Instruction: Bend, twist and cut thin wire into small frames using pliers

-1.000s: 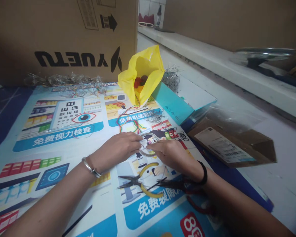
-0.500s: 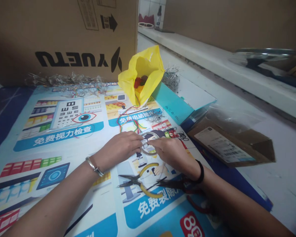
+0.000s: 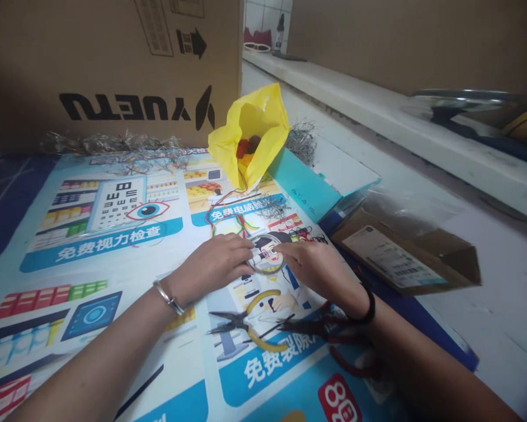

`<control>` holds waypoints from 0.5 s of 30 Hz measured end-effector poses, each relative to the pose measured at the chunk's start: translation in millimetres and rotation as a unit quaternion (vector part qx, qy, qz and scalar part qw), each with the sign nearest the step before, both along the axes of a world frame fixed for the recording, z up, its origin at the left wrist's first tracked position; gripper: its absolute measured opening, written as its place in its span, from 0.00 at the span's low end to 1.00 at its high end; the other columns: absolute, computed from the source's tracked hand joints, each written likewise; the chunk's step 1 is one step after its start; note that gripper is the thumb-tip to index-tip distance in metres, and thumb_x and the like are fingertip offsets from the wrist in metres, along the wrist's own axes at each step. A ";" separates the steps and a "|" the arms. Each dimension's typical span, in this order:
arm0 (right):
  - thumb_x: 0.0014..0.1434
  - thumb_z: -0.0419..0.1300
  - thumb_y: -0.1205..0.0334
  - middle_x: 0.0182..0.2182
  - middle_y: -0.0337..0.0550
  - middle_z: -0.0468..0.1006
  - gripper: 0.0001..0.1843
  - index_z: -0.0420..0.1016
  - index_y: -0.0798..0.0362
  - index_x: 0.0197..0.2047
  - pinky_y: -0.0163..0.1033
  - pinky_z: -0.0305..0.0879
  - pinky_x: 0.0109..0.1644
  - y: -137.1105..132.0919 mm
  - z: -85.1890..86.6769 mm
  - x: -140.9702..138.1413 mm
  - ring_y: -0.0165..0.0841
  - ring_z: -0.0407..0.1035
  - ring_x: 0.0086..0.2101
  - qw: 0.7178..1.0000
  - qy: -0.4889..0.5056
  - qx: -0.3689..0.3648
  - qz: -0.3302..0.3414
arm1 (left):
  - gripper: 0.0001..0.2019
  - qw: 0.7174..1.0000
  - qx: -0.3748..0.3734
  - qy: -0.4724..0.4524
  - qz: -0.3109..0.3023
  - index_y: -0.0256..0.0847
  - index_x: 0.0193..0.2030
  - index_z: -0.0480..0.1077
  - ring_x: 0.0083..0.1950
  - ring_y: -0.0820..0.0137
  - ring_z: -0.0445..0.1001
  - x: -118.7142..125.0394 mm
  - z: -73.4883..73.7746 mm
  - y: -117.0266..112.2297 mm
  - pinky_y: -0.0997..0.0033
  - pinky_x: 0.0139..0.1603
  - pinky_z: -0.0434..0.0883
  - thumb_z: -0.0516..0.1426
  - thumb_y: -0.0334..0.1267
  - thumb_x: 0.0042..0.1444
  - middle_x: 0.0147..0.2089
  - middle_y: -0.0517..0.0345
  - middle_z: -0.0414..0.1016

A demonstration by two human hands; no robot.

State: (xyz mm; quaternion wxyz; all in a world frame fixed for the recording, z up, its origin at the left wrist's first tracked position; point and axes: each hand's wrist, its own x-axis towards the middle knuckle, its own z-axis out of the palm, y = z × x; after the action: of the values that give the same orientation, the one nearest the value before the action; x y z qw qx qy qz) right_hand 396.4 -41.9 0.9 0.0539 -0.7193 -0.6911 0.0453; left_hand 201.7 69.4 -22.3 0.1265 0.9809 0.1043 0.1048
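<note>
My left hand (image 3: 221, 261) is closed on the left side of a thin wire ring (image 3: 267, 272), which lies low over the printed sheet. At the ring's right edge is my right hand (image 3: 320, 272), its fingers pinched together and curled down; the fingertips are partly hidden. Colored wires (image 3: 241, 223) in red, green and yellow run from the yellow bag (image 3: 269, 140) toward my left fingers. Below my hands lie pliers with yellow handles (image 3: 265, 343). A dark-bladed tool with red handles (image 3: 355, 366) sits partly under my right forearm.
Tangled silver wire (image 3: 114, 143) lies along the back, before a large cardboard box (image 3: 126, 64). A turquoise box (image 3: 305, 184) stands behind the right hand. Farther right are an opened brown carton (image 3: 404, 258) and a white ledge (image 3: 355, 94).
My right hand has shifted right, from across the ring to its right edge, uncovering more of the ring. The left hand stays almost in place.
</note>
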 end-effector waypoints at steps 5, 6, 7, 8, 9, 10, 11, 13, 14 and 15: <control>0.60 0.52 0.68 0.35 0.42 0.82 0.16 0.79 0.45 0.42 0.32 0.63 0.35 -1.2 5.7 -0.4 0.32 0.75 0.35 1.000 0.000 -0.021 -0.001 | 0.17 1.000 -0.005 0.008 0.008 0.40 0.47 0.70 0.52 0.62 0.67 3.0 -1.4 -2.7 0.58 0.51 0.65 0.46 0.47 0.64 0.51 0.51 0.71; 0.59 0.52 0.68 0.36 0.42 0.82 0.16 0.79 0.45 0.43 0.32 0.63 0.36 -1.5 5.2 -0.3 0.33 0.75 0.35 1.000 0.003 -0.019 -0.002 | 0.18 1.000 -0.006 0.012 0.009 0.40 0.48 0.70 0.52 0.62 0.67 3.3 -1.9 -3.1 0.58 0.52 0.64 0.46 0.47 0.64 0.52 0.50 0.71; 0.59 0.52 0.68 0.36 0.42 0.82 0.16 0.79 0.46 0.44 0.32 0.63 0.36 -1.7 4.4 -0.2 0.33 0.75 0.36 1.000 0.008 -0.014 -0.003 | 0.18 1.000 -0.006 0.015 0.010 0.40 0.49 0.70 0.52 0.62 0.67 3.6 -2.3 -3.4 0.58 0.52 0.64 0.46 0.47 0.64 0.52 0.50 0.70; 0.59 0.52 0.69 0.37 0.42 0.82 0.17 0.78 0.46 0.44 0.32 0.63 0.37 -2.0 3.2 -0.1 0.33 0.75 0.36 1.000 0.014 -0.007 -0.004 | 0.18 1.000 -0.007 0.017 0.010 0.41 0.50 0.69 0.52 0.62 0.67 3.8 -2.5 -3.5 0.58 0.52 0.64 0.45 0.47 0.64 0.52 0.51 0.70; 0.59 0.52 0.68 0.37 0.42 0.81 0.17 0.78 0.46 0.45 0.32 0.63 0.37 -2.2 1.7 0.0 0.33 0.75 0.37 1.000 0.020 0.002 -0.005 | 0.18 1.000 -0.008 0.018 0.009 0.41 0.50 0.69 0.53 0.62 0.67 3.9 -2.7 -3.6 0.58 0.52 0.64 0.45 0.47 0.64 0.53 0.51 0.70; 0.59 0.52 0.68 0.37 0.42 0.81 0.17 0.78 0.46 0.45 0.32 0.63 0.38 -2.4 0.1 0.1 0.33 0.75 0.37 1.000 0.025 0.010 -0.004 | 0.18 1.000 -0.009 0.018 0.008 0.41 0.51 0.69 0.53 0.62 0.66 4.0 -2.8 -3.5 0.57 0.52 0.63 0.45 0.47 0.64 0.53 0.51 0.70; 0.59 0.52 0.68 0.37 0.42 0.81 0.17 0.78 0.46 0.45 0.32 0.63 0.38 -2.4 -1.8 0.2 0.33 0.75 0.37 0.999 0.027 0.017 -0.002 | 0.18 1.000 -0.008 0.016 0.007 0.41 0.51 0.69 0.53 0.62 0.66 4.1 -2.9 -3.4 0.57 0.52 0.63 0.46 0.47 0.64 0.52 0.51 0.70; 0.59 0.52 0.68 0.36 0.42 0.82 0.17 0.78 0.46 0.44 0.32 0.63 0.37 -2.4 -5.8 0.4 0.32 0.75 0.36 0.999 0.023 0.023 0.006 | 0.17 1.000 -0.006 0.012 0.004 0.41 0.51 0.69 0.52 0.62 0.66 4.3 -3.2 -3.0 0.57 0.52 0.63 0.46 0.46 0.64 0.52 0.51 0.71; 0.59 0.51 0.68 0.35 0.42 0.82 0.17 0.78 0.45 0.44 0.31 0.63 0.36 -2.4 -7.8 0.5 0.32 0.75 0.35 0.999 0.019 0.024 0.011 | 0.17 1.000 -0.004 0.010 0.003 0.41 0.51 0.69 0.52 0.62 0.66 4.4 -3.4 -2.8 0.57 0.52 0.63 0.46 0.46 0.64 0.52 0.51 0.71; 0.59 0.51 0.68 0.35 0.42 0.82 0.17 0.78 0.45 0.44 0.31 0.62 0.35 -2.3 -9.5 0.6 0.31 0.75 0.34 0.999 0.014 0.025 0.015 | 0.17 1.000 -0.002 0.008 0.002 0.42 0.51 0.69 0.52 0.62 0.66 4.4 -3.7 -2.7 0.57 0.52 0.63 0.47 0.46 0.64 0.52 0.51 0.71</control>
State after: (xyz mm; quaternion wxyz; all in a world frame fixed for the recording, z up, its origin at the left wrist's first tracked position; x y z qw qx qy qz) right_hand 397.0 -44.2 -8.6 0.0808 -0.7063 -0.7022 0.0394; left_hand 206.1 66.8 -26.1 0.1279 0.9812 0.1071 0.0970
